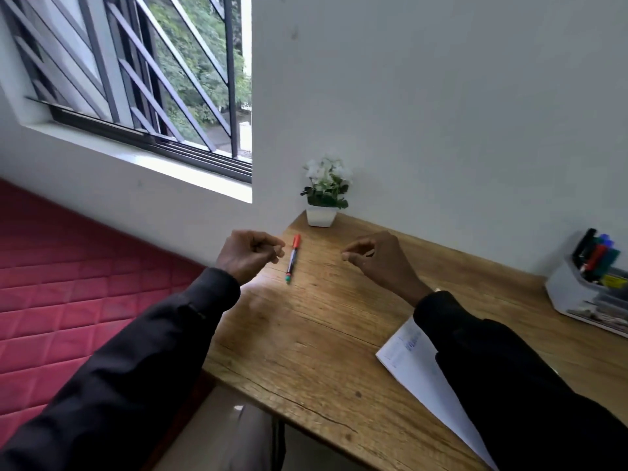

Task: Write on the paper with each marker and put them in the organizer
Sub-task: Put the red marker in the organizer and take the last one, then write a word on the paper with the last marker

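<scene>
A marker [293,259] lies flat on the wooden bench [306,334] near its far left corner. Its red cap points far and its greenish end points near. The left hand [249,254] is held just left of the marker, over the bench's left edge. Its fingers [272,249] are clenched into the palm with nothing in them, and they do not touch the marker. The right hand [377,260] is held to the right of the marker, well apart from it. Its fingers [356,248] are loosely curled and released, with the thumb a little apart from them, and they grasp nothing. Both arms are in dark sleeves.

The paper [411,365] lies at the near right of the bench, partly hidden under the right sleeve, with some faint blue writing near its far edge. The organizer [571,294], white, stands at the far right by the wall. Several markers [596,256] stand tilted in it: black, blue, red and green.

A small potted plant [326,192] with white flowers sits in the far corner of the bench against the wall. A barred window [136,79] is at the far left, and a red quilted surface [51,283] lies left of the bench.
</scene>
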A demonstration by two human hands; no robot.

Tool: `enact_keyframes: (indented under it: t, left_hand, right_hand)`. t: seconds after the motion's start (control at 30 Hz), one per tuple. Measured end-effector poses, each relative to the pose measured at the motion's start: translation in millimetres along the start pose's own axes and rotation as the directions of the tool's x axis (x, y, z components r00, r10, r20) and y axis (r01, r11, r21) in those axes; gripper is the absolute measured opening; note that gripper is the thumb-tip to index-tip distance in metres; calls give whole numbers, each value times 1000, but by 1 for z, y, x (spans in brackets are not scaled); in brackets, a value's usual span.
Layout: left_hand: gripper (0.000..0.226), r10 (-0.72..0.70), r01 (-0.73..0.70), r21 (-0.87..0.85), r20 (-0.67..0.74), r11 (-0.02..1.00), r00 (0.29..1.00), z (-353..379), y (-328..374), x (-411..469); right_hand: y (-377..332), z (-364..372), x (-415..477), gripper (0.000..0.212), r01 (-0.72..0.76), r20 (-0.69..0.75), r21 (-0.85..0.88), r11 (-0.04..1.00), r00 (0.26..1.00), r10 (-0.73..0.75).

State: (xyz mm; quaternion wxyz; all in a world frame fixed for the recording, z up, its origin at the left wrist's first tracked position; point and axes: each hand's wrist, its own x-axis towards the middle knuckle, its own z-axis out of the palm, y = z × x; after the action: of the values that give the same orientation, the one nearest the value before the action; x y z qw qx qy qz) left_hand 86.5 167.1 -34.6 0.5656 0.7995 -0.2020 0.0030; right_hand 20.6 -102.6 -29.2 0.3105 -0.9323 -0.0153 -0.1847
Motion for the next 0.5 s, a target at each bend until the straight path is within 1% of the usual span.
enact_keyframes:
  t: [0.1, 0.2, 0.3, 0.4, 0.5]
  left_hand:
    - [10, -18, 18, 12, -11, 1000, 1000, -9, -8, -1]
    - [11, -13, 13, 14, -18, 1000, 1000, -14, -10, -4]
    - [12, -12, 12, 18, 9, 1000, 1000, -15, -12, -7]
    - [13, -10, 10, 13, 32, 1000, 999, -13, -14, -7]
    - [14, 0, 0, 16, 50, 1000, 999, -9, -14, -6]
  right_hand:
    - [-14, 20, 12, 15, 32, 69, -57, 998, 997, -28]
    - [-24, 36, 20, 19, 76, 127, -70, 995, 990, -67]
    - [-31, 49, 25, 23, 113, 185, -92, 989, 978, -95]
    - [-36, 61, 26, 34, 175, 260, -139, 975, 956, -134]
    - [-40, 65, 22, 35, 230, 335, -198, 953, 930, -155]
